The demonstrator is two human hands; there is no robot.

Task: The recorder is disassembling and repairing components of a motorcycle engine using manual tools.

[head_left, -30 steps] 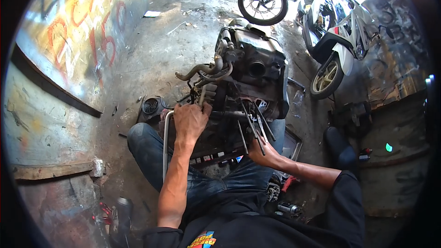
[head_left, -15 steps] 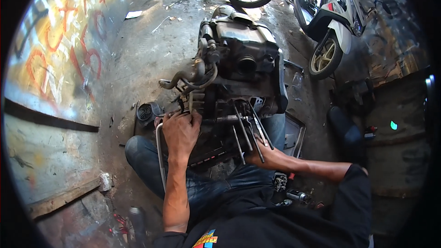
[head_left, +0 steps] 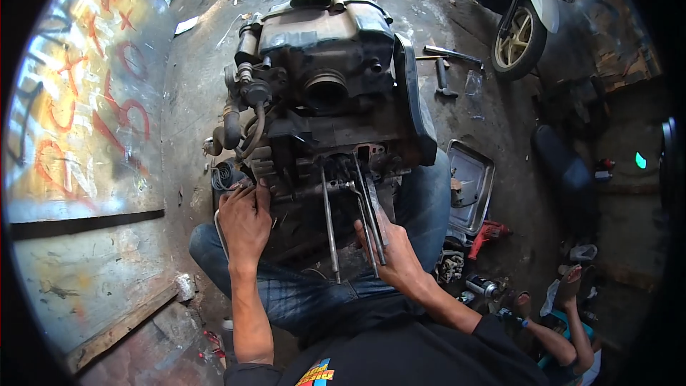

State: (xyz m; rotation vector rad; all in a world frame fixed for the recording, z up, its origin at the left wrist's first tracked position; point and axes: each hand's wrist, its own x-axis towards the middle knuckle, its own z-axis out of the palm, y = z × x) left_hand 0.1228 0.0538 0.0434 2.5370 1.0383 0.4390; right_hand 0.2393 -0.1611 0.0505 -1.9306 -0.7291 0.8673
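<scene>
From where I stand, the engine (head_left: 336,127) lies on the floor in front of the seated worker, its near end between the bent knees (head_left: 209,244) and its boxy dark housing (head_left: 318,34) at the far side. Long metal rods (head_left: 329,221) stick out of the near face toward the worker's lap. The left hand (head_left: 246,223) rests on the engine's near left edge, fingers bent down and thumb lying forward; whether it truly grips there, I cannot tell. The right hand (head_left: 399,261) is curled in just behind the right-hand rods, thumb raised beside them, but the rods screen the fingers, so I cannot tell what they pinch, if anything. My guess is that the step in hand is work around the base of those rods, with the left hand steadying the whole lump. The next move, I'd say, calls for that side to be held firm while the right hand works square to the rods. A hammer (head_left: 442,80) and a metal tray (head_left: 488,196) lie off to the right.
</scene>
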